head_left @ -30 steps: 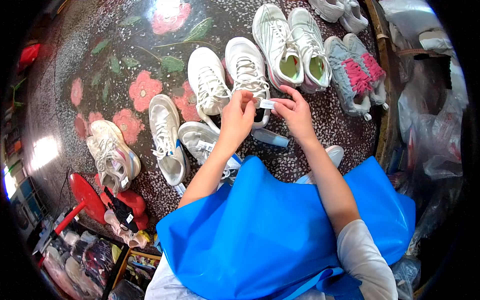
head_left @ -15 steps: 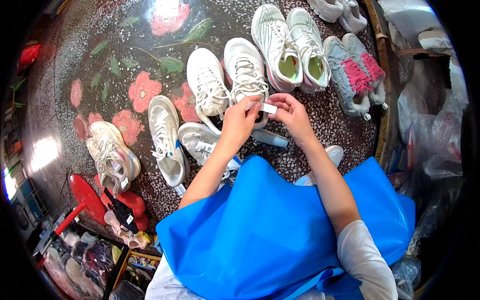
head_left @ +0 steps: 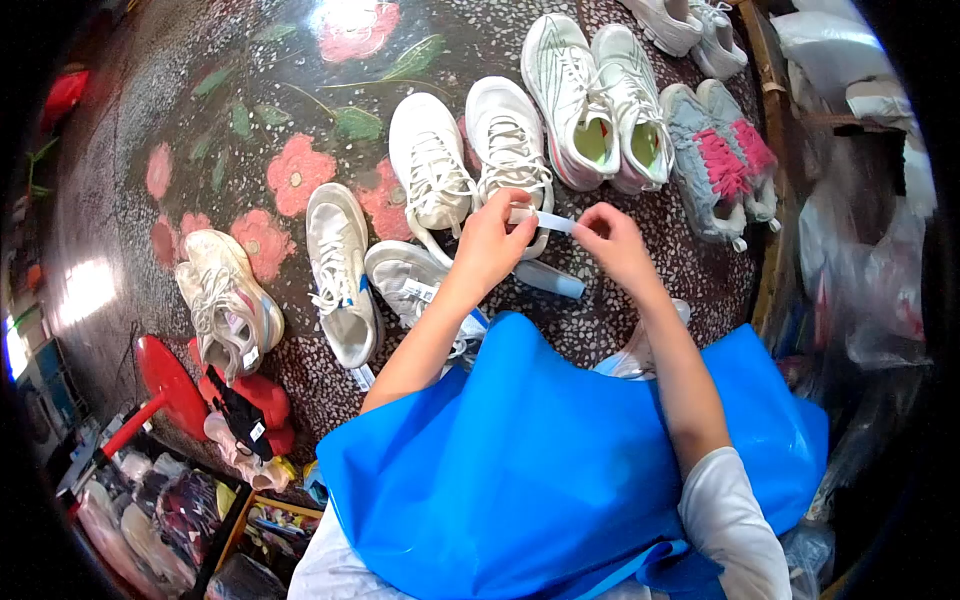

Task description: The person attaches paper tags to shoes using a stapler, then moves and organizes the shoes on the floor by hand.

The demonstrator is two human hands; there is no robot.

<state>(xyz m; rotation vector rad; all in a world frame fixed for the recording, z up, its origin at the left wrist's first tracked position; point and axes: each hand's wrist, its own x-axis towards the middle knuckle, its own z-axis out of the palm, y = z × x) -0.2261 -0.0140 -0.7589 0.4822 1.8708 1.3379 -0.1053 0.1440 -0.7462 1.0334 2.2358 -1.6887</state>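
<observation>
Farther from the left hand [head_left: 490, 244] than before, the right hand [head_left: 618, 245] pinched one end of a smooth, translucent strip [head_left: 556, 222]; the left pinched the other. Its long axis sloped slightly down rightward beside a laced white shoe's [head_left: 507, 125] heel. Speckled floor [head_left: 715, 285] lay open right of the right forearm.

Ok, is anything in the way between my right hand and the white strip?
Nothing visible. The right hand's fingertips are right at one end of the white strip, and the left hand is at the other. The nearest white shoe shows beyond the left hand, not between.
</observation>
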